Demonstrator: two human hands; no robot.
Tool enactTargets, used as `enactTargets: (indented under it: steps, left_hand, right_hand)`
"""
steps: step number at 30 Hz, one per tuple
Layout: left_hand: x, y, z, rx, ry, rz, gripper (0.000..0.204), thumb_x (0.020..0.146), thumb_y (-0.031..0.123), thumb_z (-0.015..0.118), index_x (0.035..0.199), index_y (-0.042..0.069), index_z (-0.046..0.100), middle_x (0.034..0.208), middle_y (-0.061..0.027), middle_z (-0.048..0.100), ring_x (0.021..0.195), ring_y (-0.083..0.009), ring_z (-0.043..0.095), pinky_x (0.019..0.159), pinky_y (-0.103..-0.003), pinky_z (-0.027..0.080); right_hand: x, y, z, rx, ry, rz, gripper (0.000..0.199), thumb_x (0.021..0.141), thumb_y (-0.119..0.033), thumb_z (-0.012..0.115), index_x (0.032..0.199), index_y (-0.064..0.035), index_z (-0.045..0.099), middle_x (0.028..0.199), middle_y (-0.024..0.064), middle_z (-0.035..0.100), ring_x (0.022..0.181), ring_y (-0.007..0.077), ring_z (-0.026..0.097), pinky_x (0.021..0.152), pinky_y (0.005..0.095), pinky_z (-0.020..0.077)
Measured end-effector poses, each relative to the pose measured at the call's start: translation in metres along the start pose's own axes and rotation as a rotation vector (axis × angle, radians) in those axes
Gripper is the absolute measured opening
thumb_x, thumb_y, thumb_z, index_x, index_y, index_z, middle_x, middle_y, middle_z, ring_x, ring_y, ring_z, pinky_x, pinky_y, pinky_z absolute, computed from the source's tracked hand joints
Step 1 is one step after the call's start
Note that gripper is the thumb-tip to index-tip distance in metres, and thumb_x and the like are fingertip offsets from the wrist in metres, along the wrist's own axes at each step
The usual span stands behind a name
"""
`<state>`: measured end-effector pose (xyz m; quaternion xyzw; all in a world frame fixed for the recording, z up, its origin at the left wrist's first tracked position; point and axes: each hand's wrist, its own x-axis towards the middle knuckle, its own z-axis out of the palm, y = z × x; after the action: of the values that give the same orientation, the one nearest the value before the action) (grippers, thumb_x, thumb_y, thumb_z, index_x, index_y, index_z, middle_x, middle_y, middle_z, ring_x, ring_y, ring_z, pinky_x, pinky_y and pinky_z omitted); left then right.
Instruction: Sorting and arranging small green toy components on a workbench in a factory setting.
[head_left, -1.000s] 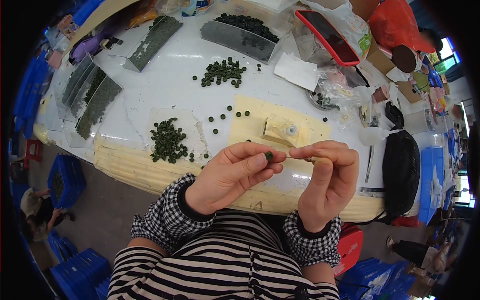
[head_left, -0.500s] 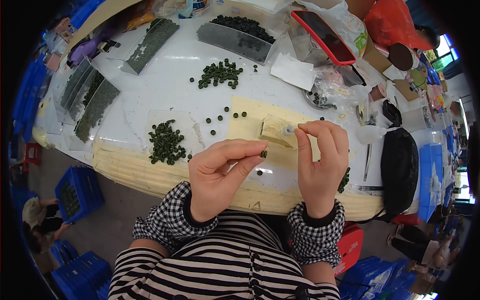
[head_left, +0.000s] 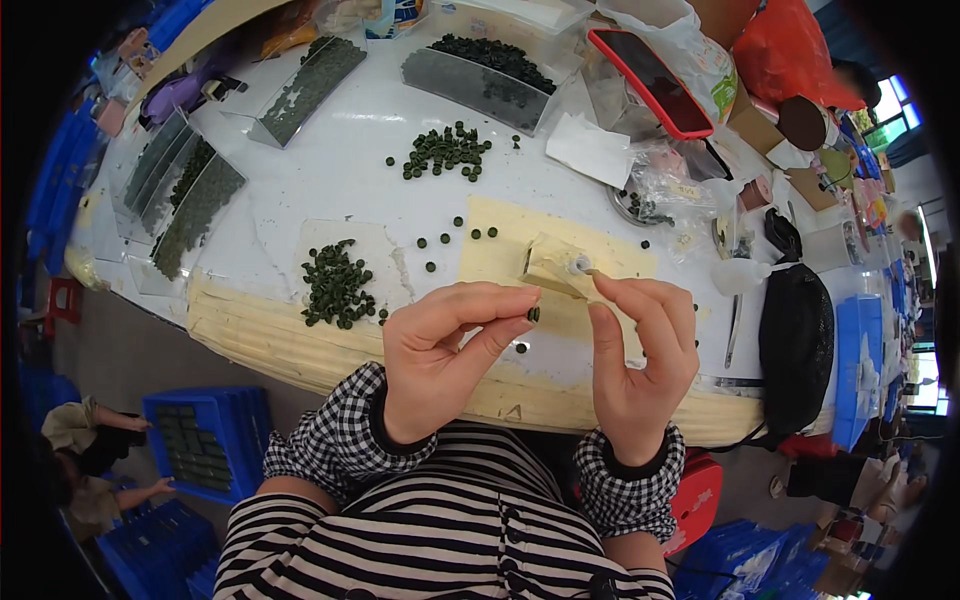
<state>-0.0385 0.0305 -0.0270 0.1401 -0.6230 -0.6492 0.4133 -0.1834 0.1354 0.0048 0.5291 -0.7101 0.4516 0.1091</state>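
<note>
While the left hand [head_left: 440, 350] pinches one round dark-green cap [head_left: 534, 314] between thumb and forefinger, apparently so that its face is left clear, the right hand [head_left: 645, 350] is poised beside a pale nozzle [head_left: 580, 265] on a yellowish block [head_left: 546, 262]; whether its thumb and forefinger clamp a slender tool cannot be told. The block rests on a yellow sheet [head_left: 490, 208], probably to shield the worktop [head_left: 340, 175]. A heap of similar caps [head_left: 338, 285] lies near the left hand, presumably for easy reach; a looser cluster [head_left: 447, 152] sits beyond. Clear trays [head_left: 475, 90] toward the far side hold more green pieces. Yellowish tape [head_left: 250, 332] covers the white worktop's near edge. At right are a red-cased phone [head_left: 655, 85] and a black mesh bag [head_left: 797, 335]. Below, on the grey floor [head_left: 300, 390], another person's hand [head_left: 160, 487] is at a blue crate [head_left: 215, 400]; a red stool [head_left: 697, 505] stands close by.
</note>
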Motion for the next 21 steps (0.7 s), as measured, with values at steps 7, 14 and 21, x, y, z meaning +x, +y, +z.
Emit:
enactTargets:
  steps: [7, 14, 21]
  left_hand:
    - [0.005, 0.008, -0.003, 0.191, -0.126, 0.058, 0.021, 0.084, -0.009, 0.066, 0.103, -0.003, 0.069, 0.100, -0.0136, 0.070, 0.091, -0.0190, 0.067, 0.079, -0.027, 0.054]
    - [0.008, 0.025, -0.024, 0.938, -0.438, 0.198, 0.020, 0.074, -0.003, 0.070, 0.094, 0.003, 0.070, 0.083, -0.0070, 0.063, 0.075, -0.0232, 0.061, 0.064, -0.031, 0.051]
    - [0.012, 0.018, -0.021, 1.060, -0.417, 0.217, 0.019, 0.075, -0.002, 0.069, 0.093, 0.002, 0.069, 0.080, -0.0055, 0.058, 0.074, -0.0231, 0.054, 0.066, -0.033, 0.048]
  right_hand:
    - [-0.012, -0.005, -0.008, 0.055, -0.027, 0.040, 0.022, 0.075, 0.001, 0.073, 0.097, -0.0033, 0.072, 0.087, 0.0090, 0.063, 0.080, 0.0251, 0.057, 0.071, 0.0337, 0.0460]
    - [-0.027, 0.022, -0.040, -0.198, -0.048, 0.201, 0.010, 0.082, 0.003, 0.067, 0.091, 0.0019, 0.068, 0.081, 0.0111, 0.062, 0.075, 0.0240, 0.056, 0.071, 0.0325, 0.0440]
    - [-0.035, 0.036, -0.038, -0.447, -0.125, 0.194, 0.010, 0.079, -0.002, 0.069, 0.090, -0.0015, 0.068, 0.082, 0.0083, 0.060, 0.080, 0.0262, 0.054, 0.072, 0.0364, 0.0431]
